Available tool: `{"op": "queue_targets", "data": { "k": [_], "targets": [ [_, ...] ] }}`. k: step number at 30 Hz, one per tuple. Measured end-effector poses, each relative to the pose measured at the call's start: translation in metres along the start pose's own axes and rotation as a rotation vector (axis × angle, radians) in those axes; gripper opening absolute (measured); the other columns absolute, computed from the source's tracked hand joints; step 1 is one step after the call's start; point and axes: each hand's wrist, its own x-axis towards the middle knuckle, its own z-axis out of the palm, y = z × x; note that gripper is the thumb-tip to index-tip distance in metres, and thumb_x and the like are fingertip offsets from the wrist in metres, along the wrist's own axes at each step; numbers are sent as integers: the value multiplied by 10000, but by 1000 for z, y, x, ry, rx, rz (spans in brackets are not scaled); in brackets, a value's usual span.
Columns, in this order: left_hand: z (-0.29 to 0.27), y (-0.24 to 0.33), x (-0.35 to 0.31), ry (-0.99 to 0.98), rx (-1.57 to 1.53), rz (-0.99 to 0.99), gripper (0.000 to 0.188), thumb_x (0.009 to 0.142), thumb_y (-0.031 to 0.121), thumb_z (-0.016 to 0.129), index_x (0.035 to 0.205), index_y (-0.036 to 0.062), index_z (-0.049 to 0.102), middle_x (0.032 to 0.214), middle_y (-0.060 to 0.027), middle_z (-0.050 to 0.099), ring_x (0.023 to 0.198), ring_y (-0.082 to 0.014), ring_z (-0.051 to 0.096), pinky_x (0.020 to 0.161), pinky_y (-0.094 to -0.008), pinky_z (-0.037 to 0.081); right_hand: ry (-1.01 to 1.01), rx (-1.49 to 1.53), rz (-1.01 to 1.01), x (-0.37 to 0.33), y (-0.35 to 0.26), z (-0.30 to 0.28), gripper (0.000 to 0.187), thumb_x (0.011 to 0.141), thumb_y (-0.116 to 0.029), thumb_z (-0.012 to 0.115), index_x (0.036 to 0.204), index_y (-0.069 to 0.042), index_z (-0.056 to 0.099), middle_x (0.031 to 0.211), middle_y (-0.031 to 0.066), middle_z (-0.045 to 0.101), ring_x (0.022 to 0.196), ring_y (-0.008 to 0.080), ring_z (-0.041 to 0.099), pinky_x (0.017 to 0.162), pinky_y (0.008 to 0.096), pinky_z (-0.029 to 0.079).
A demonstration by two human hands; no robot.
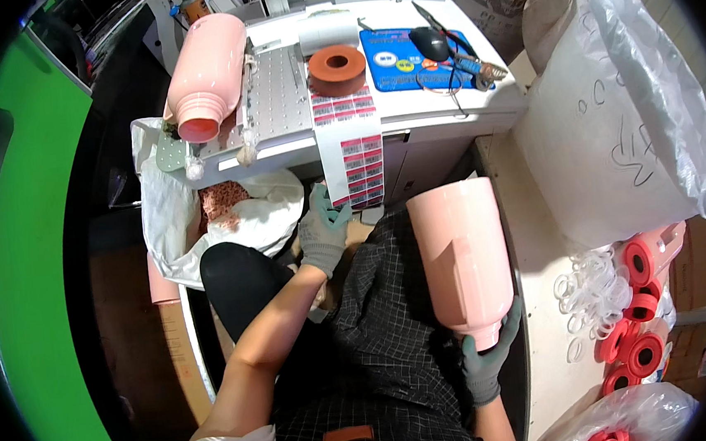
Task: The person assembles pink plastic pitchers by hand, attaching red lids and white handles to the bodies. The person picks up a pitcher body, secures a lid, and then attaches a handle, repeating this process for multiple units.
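Note:
My right hand [492, 362], in a grey-green glove, is wrapped round the narrow neck of a pink plastic bottle body [460, 253]. The bottle stands neck down above my right thigh, its broad end up and a handle along its side. My left hand [324, 233], gloved in grey with teal fingertips, is at the lower left corner of a hanging label strip [350, 150]. Its fingers are bent closed against that corner; whether a label has come loose there is hidden. The strip carries rows of small red-and-white labels and drapes over the white machine's front edge.
Another pink bottle [210, 74] lies on the perforated worktop. A brown tape roll [337, 70] rests on the strip, near a blue mat [407, 60]. On the left hangs a white bag [173, 226]. Clear rings [588, 293] and red lids [645, 353] lie right, below a large sack [603, 134].

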Motion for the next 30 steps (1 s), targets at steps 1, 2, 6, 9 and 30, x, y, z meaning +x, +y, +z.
{"op": "queue_targets", "data": {
  "k": [1, 2, 6, 9, 30],
  "targets": [
    [-9, -2, -12, -9, -26, 9, 559, 899, 206, 787, 1396, 39, 594, 1034, -144, 751, 877, -231, 749, 786, -353, 585, -17, -20, -7, 2, -3, 0, 1122, 846, -309, 837, 1660, 35, 144, 1627, 239, 358, 1462, 335, 433, 1200, 466, 366],
    [-15, 4, -18, -10, -66, 31, 553, 910, 191, 779, 1407, 40, 590, 1031, -139, 748, 862, -217, 747, 772, -340, 584, -26, -19, -8, 3, -2, -1, 1120, 843, -299, 836, 1660, 34, 146, 1626, 241, 360, 1458, 335, 439, 1196, 464, 371],
    [-28, 5, -9, 82, 66, 405, 493, 928, 123, 762, 1389, 35, 611, 1027, -138, 742, 816, -207, 739, 734, -310, 580, -58, -2, -8, -3, 4, -3, 1103, 822, -232, 831, 1658, 32, 163, 1617, 244, 380, 1444, 332, 461, 1186, 455, 391],
    [-33, 6, -3, 137, 95, 522, 409, 919, 145, 776, 1301, 54, 662, 981, -157, 747, 811, -305, 735, 709, -380, 572, -61, 2, -25, -5, 3, -1, 1098, 812, -208, 830, 1657, 33, 171, 1615, 241, 385, 1445, 329, 462, 1186, 451, 394],
    [-50, 30, -66, 279, -274, 298, 189, 869, -51, 791, 1023, 30, 718, 1157, -70, 592, 964, -150, 642, 817, -280, 561, -33, 97, -10, -34, 10, 9, 1130, 782, -164, 859, 1651, 57, 171, 1571, 246, 447, 1392, 310, 523, 1149, 437, 438]
  ]
}}
